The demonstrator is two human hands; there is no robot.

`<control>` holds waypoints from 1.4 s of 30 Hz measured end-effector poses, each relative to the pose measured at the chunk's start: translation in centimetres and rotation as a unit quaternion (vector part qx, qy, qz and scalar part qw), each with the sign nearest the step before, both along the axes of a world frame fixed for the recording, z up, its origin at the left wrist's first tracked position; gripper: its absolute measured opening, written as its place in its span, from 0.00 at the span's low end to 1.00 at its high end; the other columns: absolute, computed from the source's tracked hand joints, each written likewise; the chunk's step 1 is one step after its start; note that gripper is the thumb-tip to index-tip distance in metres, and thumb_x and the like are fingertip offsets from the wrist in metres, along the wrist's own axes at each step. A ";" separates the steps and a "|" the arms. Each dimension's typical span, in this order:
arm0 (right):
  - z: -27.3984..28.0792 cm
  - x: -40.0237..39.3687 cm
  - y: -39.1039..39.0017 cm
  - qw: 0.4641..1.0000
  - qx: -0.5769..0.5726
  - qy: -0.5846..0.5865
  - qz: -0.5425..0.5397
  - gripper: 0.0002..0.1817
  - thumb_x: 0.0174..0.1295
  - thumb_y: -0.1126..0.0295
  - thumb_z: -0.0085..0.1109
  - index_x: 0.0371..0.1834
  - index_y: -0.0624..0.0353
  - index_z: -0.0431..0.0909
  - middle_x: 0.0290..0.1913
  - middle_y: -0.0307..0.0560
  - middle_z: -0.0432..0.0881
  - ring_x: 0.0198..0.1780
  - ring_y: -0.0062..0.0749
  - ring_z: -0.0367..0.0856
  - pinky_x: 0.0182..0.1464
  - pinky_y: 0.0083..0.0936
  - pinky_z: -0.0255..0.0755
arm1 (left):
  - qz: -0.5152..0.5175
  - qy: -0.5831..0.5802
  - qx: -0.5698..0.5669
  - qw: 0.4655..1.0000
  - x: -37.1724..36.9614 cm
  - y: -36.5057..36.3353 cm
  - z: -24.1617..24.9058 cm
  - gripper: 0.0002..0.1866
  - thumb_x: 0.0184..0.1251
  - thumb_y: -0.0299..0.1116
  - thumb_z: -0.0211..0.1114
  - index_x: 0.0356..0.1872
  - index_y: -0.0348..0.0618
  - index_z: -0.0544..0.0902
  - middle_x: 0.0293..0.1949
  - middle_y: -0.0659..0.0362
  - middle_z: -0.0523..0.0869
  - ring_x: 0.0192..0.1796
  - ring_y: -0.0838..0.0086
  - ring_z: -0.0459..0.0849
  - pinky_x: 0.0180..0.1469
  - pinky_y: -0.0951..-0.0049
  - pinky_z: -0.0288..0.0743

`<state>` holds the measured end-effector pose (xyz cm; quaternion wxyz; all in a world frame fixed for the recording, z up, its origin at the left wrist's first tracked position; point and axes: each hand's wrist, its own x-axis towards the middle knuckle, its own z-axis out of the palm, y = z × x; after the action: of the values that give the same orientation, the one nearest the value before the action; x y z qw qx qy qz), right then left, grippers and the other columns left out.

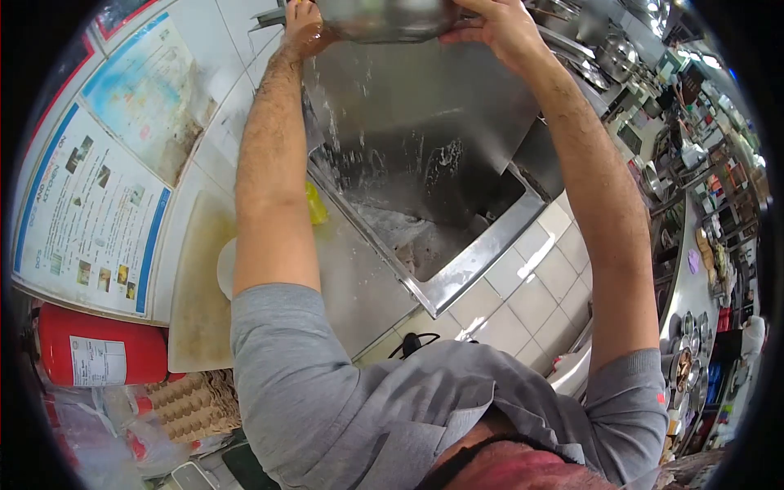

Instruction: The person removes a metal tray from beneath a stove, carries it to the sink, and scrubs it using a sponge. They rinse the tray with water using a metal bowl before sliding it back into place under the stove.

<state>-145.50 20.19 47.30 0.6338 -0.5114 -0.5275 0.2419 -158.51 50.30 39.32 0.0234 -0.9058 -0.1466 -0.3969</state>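
A large metal vessel (388, 20) is raised at the top edge of the view, its upper part cut off. My left hand (308, 28) grips its left side, the fingers partly out of frame. On the right side my right hand (498, 31) holds the vessel with fingers against its wall. Drops and streaks of water fall below it on the left. Underneath lies a steel sink (461, 282) with wet walls and water in its basin.
A yellow-green item (315, 204) lies left of the sink, beside my left forearm. Posters (98, 212) hang on the tiled wall. A red cylinder (102, 347) and egg trays (196, 404) are lower left. Metal pots (618, 55) stand upper right, beyond my right arm.
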 end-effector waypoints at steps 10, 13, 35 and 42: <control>-2.9 3.1 1.0 0.990 -0.029 0.110 0.078 0.19 0.64 0.55 0.50 0.42 0.61 0.71 0.33 0.49 0.78 0.31 0.35 0.79 0.31 0.32 0.77 | 0.045 -0.041 0.045 0.997 0.3 -0.3 1.5 0.38 0.48 0.44 0.68 0.62 0.46 0.64 0.60 0.50 0.66 0.65 0.55 0.57 0.66 0.56 0.48; -3.2 4.0 1.9 0.982 -0.009 0.169 0.086 0.23 0.66 0.52 0.44 0.41 0.67 0.72 0.31 0.51 0.75 0.29 0.37 0.79 0.27 0.31 0.80 | 0.071 -0.051 0.076 0.993 0.7 0.7 0.9 0.35 0.53 0.48 0.63 0.61 0.44 0.65 0.60 0.50 0.67 0.64 0.55 0.58 0.66 0.56 0.50; -22.4 17.5 -9.2 0.888 -0.173 0.398 0.151 0.31 0.64 0.51 0.48 0.54 0.73 0.63 0.38 0.66 0.74 0.33 0.51 0.81 0.34 0.36 0.82 | 0.268 -0.014 -0.023 0.963 10.7 -14.5 3.0 0.23 0.58 0.45 0.56 0.51 0.43 0.74 0.56 0.50 0.73 0.60 0.55 0.65 0.62 0.58 0.57; -29.5 20.0 -11.6 0.876 -0.299 0.343 0.159 0.29 0.61 0.50 0.52 0.46 0.72 0.69 0.37 0.57 0.75 0.29 0.43 0.80 0.29 0.31 0.81 | 0.258 0.004 -0.006 0.966 9.6 -15.9 3.6 0.19 0.54 0.40 0.54 0.43 0.38 0.76 0.45 0.45 0.77 0.52 0.52 0.71 0.55 0.59 0.63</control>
<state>-125.46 8.54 17.81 0.5451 -0.4708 -0.2538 0.6456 -148.87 34.39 42.89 0.1198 -0.8391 -0.3776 -0.3727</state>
